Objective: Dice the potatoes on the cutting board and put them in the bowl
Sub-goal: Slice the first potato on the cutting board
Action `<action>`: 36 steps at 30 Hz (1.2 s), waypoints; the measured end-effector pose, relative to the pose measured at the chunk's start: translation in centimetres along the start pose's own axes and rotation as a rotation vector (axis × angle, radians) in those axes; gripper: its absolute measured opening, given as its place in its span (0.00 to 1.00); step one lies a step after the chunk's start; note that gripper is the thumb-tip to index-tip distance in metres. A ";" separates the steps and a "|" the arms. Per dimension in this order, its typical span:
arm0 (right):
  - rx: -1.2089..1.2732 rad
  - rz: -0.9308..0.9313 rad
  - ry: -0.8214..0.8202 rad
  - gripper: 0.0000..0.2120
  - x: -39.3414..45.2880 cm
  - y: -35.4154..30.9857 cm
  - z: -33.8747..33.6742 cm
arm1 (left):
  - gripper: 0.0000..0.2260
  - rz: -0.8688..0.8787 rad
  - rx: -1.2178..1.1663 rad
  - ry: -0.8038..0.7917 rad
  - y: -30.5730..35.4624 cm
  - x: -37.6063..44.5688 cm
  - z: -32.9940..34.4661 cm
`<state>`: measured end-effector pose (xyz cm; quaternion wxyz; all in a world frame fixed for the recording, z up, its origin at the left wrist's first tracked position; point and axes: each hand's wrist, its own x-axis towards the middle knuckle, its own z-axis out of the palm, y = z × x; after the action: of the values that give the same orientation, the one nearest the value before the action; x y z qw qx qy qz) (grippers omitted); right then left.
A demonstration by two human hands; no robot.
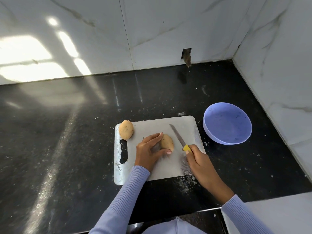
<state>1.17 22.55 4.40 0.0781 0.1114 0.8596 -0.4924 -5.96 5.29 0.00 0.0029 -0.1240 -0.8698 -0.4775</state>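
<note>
On a grey rectangular cutting board (152, 166) lying on a black speckled stone surface (67, 149), the left hand (149, 150) curls around a whole tan potato (167, 142), while the right hand (199, 160) grips a yellow-handled serrated knife (179, 139), blade angled just beside it. A second whole potato (126, 129) rests at the board's far left corner. An empty round lilac plastic bowl (227, 123) stands right of the board.
</note>
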 end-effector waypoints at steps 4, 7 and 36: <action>-0.111 -0.042 0.000 0.10 -0.2 -0.3 0.7 | 0.25 -0.015 0.028 -0.005 -0.2 0.0 0.1; -0.171 -0.045 0.003 0.10 -0.3 -0.2 0.8 | 0.25 -0.019 0.032 -0.005 0.0 0.0 0.2; -0.530 0.001 -0.032 0.15 0.3 -2.5 1.9 | 0.20 0.031 -0.041 0.062 0.3 0.1 0.3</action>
<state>0.26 19.75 5.45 0.1185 0.0798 0.9572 -0.2519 -6.02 5.67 0.10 0.0346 -0.1228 -0.8572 -0.4989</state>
